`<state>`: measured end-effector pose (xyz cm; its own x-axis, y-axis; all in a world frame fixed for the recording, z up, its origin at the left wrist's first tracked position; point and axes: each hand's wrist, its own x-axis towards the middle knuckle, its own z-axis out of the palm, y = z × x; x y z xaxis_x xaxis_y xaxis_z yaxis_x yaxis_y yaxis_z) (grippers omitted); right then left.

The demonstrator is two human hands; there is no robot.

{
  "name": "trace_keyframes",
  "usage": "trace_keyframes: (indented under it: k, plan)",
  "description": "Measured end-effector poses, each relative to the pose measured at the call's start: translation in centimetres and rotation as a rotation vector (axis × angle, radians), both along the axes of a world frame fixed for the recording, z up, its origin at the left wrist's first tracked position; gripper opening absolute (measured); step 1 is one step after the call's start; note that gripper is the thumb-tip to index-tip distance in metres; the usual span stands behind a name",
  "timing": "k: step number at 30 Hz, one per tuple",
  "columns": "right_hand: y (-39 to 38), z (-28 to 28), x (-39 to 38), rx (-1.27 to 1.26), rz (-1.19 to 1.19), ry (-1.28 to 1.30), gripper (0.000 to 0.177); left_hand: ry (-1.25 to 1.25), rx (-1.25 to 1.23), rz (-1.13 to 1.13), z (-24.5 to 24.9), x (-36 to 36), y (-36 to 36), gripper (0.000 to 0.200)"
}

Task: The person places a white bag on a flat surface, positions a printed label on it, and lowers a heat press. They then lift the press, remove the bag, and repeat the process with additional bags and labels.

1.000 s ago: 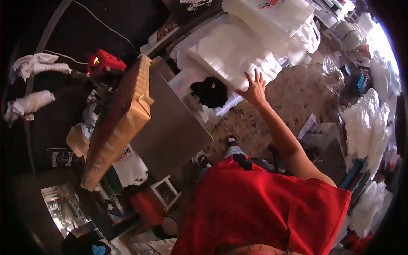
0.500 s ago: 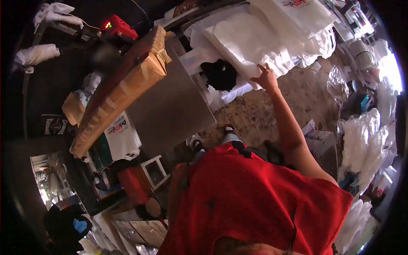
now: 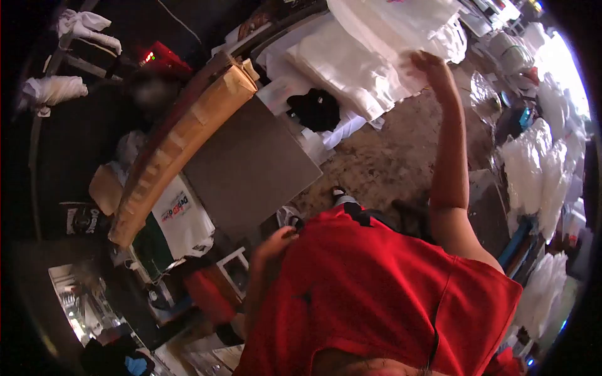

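My right hand [image 3: 426, 66], smeared by motion, reaches out at the right edge of a stack of white plastic bags [image 3: 345, 59]. Its fingers overlap the upper bags [image 3: 407, 25], which have a bit of print at the top. My left hand [image 3: 276, 243] hangs in front of the red shirt [image 3: 370, 282], fingers loosely bent and nothing visible in them. A black cloth bundle [image 3: 315, 109] lies just left of the white stack, beside a grey tabletop [image 3: 251, 163].
A long taped cardboard piece [image 3: 182, 150] slants along the tabletop's left side. Printed white bags [image 3: 185, 216] lie below it. A red device with lights [image 3: 164, 59] sits at the back. Clear plastic bundles [image 3: 527, 169] hang at right. Bare floor [image 3: 382, 156] shows between.
My right hand has moved up and to the right along the white bags. My left hand has come into view by the shirt. The whole view has shifted slightly.
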<state>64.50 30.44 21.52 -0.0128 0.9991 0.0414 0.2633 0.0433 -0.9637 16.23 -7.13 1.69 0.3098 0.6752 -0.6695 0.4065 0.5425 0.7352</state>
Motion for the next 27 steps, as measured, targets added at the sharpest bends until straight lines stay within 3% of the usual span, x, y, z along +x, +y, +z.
trace_keyframes:
  k: [2, 4, 6, 8, 9, 12, 13, 14, 15, 16, 17, 18, 19, 20, 22, 24, 25, 26, 27]
  plan:
    - [-4.5, 5.1, 0.6, 0.014, 0.025, 0.249, 0.036, -0.264, 0.069, 0.085, 1.0, 0.7, 3.8, 0.036]
    - [-8.6, 7.4, 0.7, 0.158, -0.096, 0.133, 0.036, -0.482, 0.227, 0.094, 4.5, 3.0, 8.1, 0.044]
    - [-11.2, 7.3, 1.3, 0.143, -0.044, 0.701, 0.037, -0.527, 0.340, -0.065, 7.2, 5.3, 12.7, 0.062]
    - [-13.3, 3.4, 2.6, 0.153, -0.134, 0.733, 0.035, -0.760, 0.159, 0.186, 9.5, 9.6, 14.9, 0.084]
    - [-14.9, 1.7, 2.4, 0.103, -0.199, 0.730, 0.034, -0.938, 0.049, 0.186, 10.0, 10.8, 16.4, 0.090]
    - [-21.8, -1.4, 1.9, -0.156, 0.032, 0.761, 0.034, -1.301, -0.149, 0.187, 11.0, 13.3, 20.5, 0.110]
    - [-22.9, -4.3, 0.0, -0.119, -0.236, 0.777, 0.036, -1.244, -0.106, 0.339, 15.1, 14.4, 20.1, 0.113]
    - [-25.2, -4.4, -1.4, -0.142, -0.231, 0.772, 0.041, -1.344, -0.398, 0.240, 15.1, 13.9, 20.6, 0.095]
    - [-26.1, -6.5, 0.3, -0.273, 0.189, 1.003, 0.050, -1.202, -0.243, 0.266, 12.6, 14.3, 21.8, 0.078]
    - [-27.4, -8.0, 0.3, -0.282, 0.200, 1.081, 0.060, -1.055, -0.095, 0.291, 10.0, 14.7, 22.4, 0.061]
    - [-28.7, -8.8, -0.2, -0.292, 0.210, 1.159, 0.070, -1.054, -0.099, 0.292, 9.9, 14.9, 22.1, 0.061]
    - [-30.5, -10.2, -1.6, -0.180, -0.195, 1.076, 0.080, -0.955, -0.066, 0.319, 9.7, 15.2, 21.6, 0.047]
    - [-31.4, -12.9, -1.2, -0.057, 0.069, 1.378, 0.097, -0.853, -0.035, 0.345, 9.5, 15.2, 21.2, 0.033]
    - [-31.4, -11.0, -3.6, 0.008, 0.174, 1.478, 0.104, -0.850, -0.040, 0.348, 9.3, 14.9, 20.7, 0.033]
    - [-31.7, -10.0, -6.8, -0.017, 0.305, 1.388, 0.109, -0.661, 0.227, 0.524, 8.7, 13.8, 19.3, 0.032]
    - [-31.6, -10.2, -9.5, -0.097, 0.514, 1.321, 0.108, -0.549, 0.459, 0.504, 8.6, 9.9, 18.0, 0.034]
    - [-31.5, -10.6, -10.4, -0.112, 0.522, 1.334, 0.108, -0.486, 0.504, 0.605, 9.3, 8.1, 17.1, 0.032]
    - [-31.1, -11.1, -11.2, -0.393, 0.494, 0.959, 0.076, -0.376, 0.524, 0.608, 10.8, 5.5, 15.9, 0.035]
    - [-30.5, -11.6, -12.2, -0.644, 0.465, 0.562, 0.045, -0.329, 0.505, 0.647, 8.4, 2.0, 15.8, 0.033]
